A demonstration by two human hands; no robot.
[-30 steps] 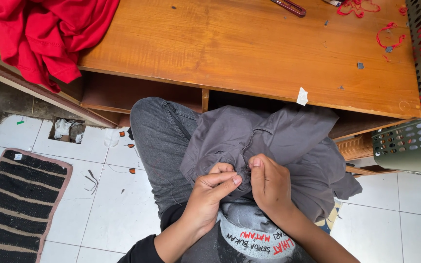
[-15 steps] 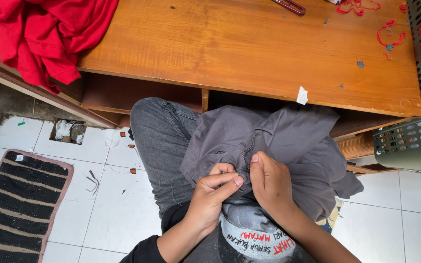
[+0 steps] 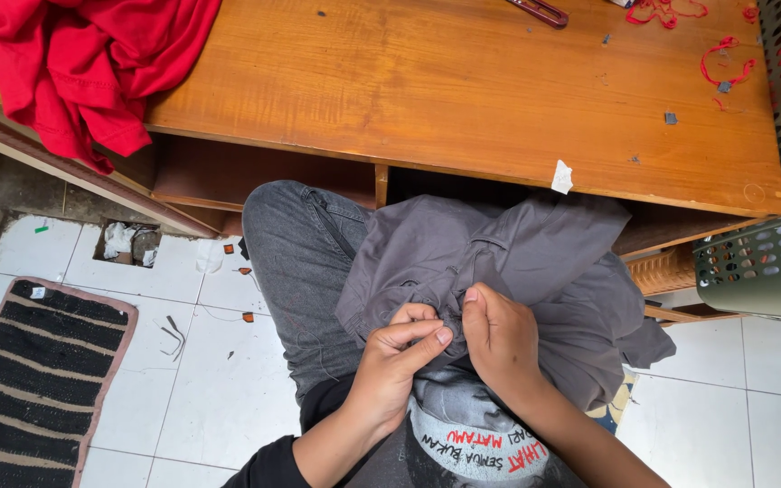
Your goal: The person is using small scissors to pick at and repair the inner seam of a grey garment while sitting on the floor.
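At the bottom middle of the frame, the left hand point(image 3: 397, 354) and the right hand point(image 3: 496, 336) meet over a grey garment point(image 3: 499, 271) that lies bunched on the person's lap, just above the lower edge of the picture. The left fingers point(image 3: 427, 336) are clenched in a pinch on a small fold of the cloth, thumb pressed against forefinger. The right fingers are curled down into the same fold, grasping the fabric right beside the left pinch; whether they also hold a needle or a thread is too small to tell.

It looks like fine handwork at one spot of the garment, perhaps picking at a seam or a button place. A next move there would call for a steady pinch that keeps the fold taut and small, careful motions of the fingertips.

Under the garment a knee in dark grey jeans point(image 3: 300, 262) points to the left, over white floor tiles. A striped mat point(image 3: 33, 380) lies at the lower left.

Farther up, the wooden counter point(image 3: 463, 99) fills the top of the frame, with a red cloth point(image 3: 83, 63) heaped at its upper left, red thread point(image 3: 725, 59) at the upper right, and a perforated basket point(image 3: 770, 244) at the right edge.
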